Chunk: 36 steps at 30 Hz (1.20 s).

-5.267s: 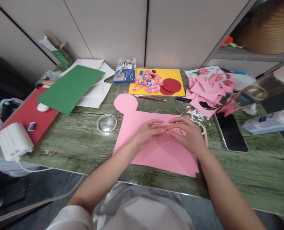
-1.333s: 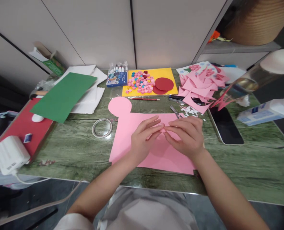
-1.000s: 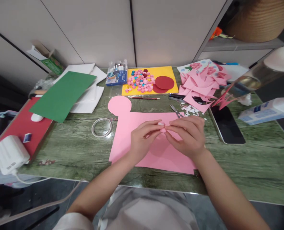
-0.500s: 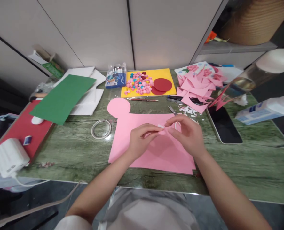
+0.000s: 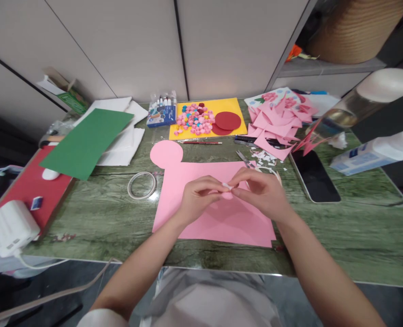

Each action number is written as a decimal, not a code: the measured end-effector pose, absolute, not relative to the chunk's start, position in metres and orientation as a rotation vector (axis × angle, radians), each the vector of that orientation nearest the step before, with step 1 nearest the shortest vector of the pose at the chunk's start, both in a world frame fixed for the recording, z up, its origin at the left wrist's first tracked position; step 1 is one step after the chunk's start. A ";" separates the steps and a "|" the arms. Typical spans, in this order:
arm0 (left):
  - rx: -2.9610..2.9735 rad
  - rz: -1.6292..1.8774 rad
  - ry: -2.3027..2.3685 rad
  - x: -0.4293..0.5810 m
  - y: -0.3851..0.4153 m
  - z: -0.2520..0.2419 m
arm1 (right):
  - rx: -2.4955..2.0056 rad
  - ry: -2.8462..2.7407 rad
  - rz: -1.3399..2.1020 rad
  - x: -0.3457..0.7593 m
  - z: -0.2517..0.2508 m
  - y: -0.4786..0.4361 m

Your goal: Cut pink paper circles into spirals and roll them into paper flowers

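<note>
My left hand (image 5: pixel 201 198) pinches a small pink paper piece (image 5: pixel 227 195) that has a white strip (image 5: pixel 226 186) at its top. From the other side my right hand (image 5: pixel 261 190) closes its thumb and fingers on the same piece, so the fingertips of both hands nearly meet. The hands are above a large pink sheet (image 5: pixel 184 227). Pink paper circles (image 5: pixel 166 154) overlap the sheet's far left corner. Scissors (image 5: pixel 244 159) lie beyond my right hand, which partly hides them. A roll of tape (image 5: pixel 130 187) rests left of the sheet.
Behind are a yellow sheet (image 5: pixel 230 103) with pink pompom-like balls (image 5: pixel 196 120) and red circles (image 5: pixel 228 121), a marker box (image 5: pixel 161 116) and pink scraps (image 5: pixel 276 120). A phone (image 5: pixel 315 177) and bottle (image 5: pixel 375 152) stand right; green paper (image 5: pixel 87 141) and a white power bank (image 5: pixel 12 227) lie left.
My right hand has moved left and its fingers have closed on the small pink piece at my left fingertips. The camera view has shifted slightly.
</note>
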<state>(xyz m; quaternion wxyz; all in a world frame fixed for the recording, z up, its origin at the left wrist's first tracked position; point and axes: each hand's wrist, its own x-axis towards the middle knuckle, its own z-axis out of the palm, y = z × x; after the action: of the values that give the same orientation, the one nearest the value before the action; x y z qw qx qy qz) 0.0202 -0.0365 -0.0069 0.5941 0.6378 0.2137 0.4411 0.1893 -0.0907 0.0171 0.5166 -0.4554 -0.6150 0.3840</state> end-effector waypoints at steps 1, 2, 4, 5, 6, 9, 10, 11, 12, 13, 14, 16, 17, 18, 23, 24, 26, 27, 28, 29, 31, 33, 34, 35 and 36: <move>1.475 1.016 0.498 0.020 -0.036 -0.008 | -1.102 -1.479 0.919 0.189 0.017 -0.091; 1.473 1.008 0.501 0.019 -0.036 -0.008 | -1.109 -1.480 0.917 0.189 0.018 -0.091; 1.479 0.996 0.510 0.019 -0.036 -0.010 | -1.117 -1.477 0.912 0.190 0.018 -0.091; 1.486 0.992 0.516 0.018 -0.035 -0.010 | -1.116 -1.477 0.908 0.190 0.018 -0.091; 1.495 0.990 0.518 0.018 -0.035 -0.011 | -1.114 -1.477 0.908 0.190 0.018 -0.090; 1.532 0.994 0.505 0.017 -0.035 -0.010 | -1.090 -1.462 0.950 0.191 0.018 -0.090; 1.544 0.994 0.496 0.017 -0.035 -0.009 | -1.080 -1.448 0.979 0.192 0.018 -0.090; 1.554 0.992 0.487 0.017 -0.035 -0.009 | -1.070 -1.432 1.015 0.192 0.018 -0.090; 1.561 0.989 0.478 0.017 -0.035 -0.008 | -1.061 -1.412 1.054 0.193 0.018 -0.089; 1.563 0.983 0.469 0.017 -0.035 -0.008 | -1.055 -1.392 1.092 0.193 0.018 -0.089; 1.561 0.975 0.457 0.016 -0.035 -0.008 | -1.049 -1.374 1.131 0.193 0.018 -0.089; 1.553 0.944 0.436 0.016 -0.034 -0.007 | -1.031 -1.347 1.196 0.194 0.018 -0.088; 1.549 0.921 0.431 0.016 -0.034 -0.006 | -1.021 -1.339 1.223 0.195 0.017 -0.088; 1.545 0.897 0.430 0.016 -0.034 -0.006 | -1.012 -1.334 1.244 0.195 0.017 -0.088; 1.542 0.825 0.443 0.016 -0.034 -0.004 | -1.000 -1.329 1.358 0.199 0.013 -0.088; 1.548 0.814 0.446 0.016 -0.034 -0.004 | -1.007 -1.326 1.377 0.200 0.013 -0.088; 1.563 0.790 0.453 0.015 -0.034 -0.004 | -1.020 -1.314 1.409 0.200 0.013 -0.088; 1.570 0.780 0.454 0.015 -0.034 -0.004 | -1.021 -1.305 1.420 0.200 0.014 -0.088; 1.576 0.775 0.453 0.015 -0.034 -0.004 | -1.018 -1.299 1.430 0.200 0.015 -0.088; 1.581 0.771 0.450 0.015 -0.034 -0.004 | -1.011 -1.293 1.438 0.199 0.016 -0.088; 1.585 0.761 0.438 0.014 -0.034 -0.003 | -1.004 -1.288 1.454 0.199 0.017 -0.088; 1.576 0.750 0.429 0.014 -0.034 -0.003 | -0.995 -1.282 1.469 0.198 0.017 -0.088; 1.568 0.746 0.428 0.014 -0.034 -0.004 | -0.990 -1.275 1.476 0.198 0.017 -0.088; 1.558 0.744 0.427 0.014 -0.034 -0.004 | -0.985 -1.265 1.481 0.198 0.016 -0.088; 1.543 0.746 0.428 0.015 -0.034 -0.005 | -0.980 -1.255 1.483 0.198 0.016 -0.088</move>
<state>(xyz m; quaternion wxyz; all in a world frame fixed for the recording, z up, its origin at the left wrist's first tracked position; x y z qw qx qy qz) 0.0146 -0.0337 -0.0053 0.6346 0.6751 0.1872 0.3263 0.1982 -0.0881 0.0157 0.4641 -0.3988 -0.5110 0.6037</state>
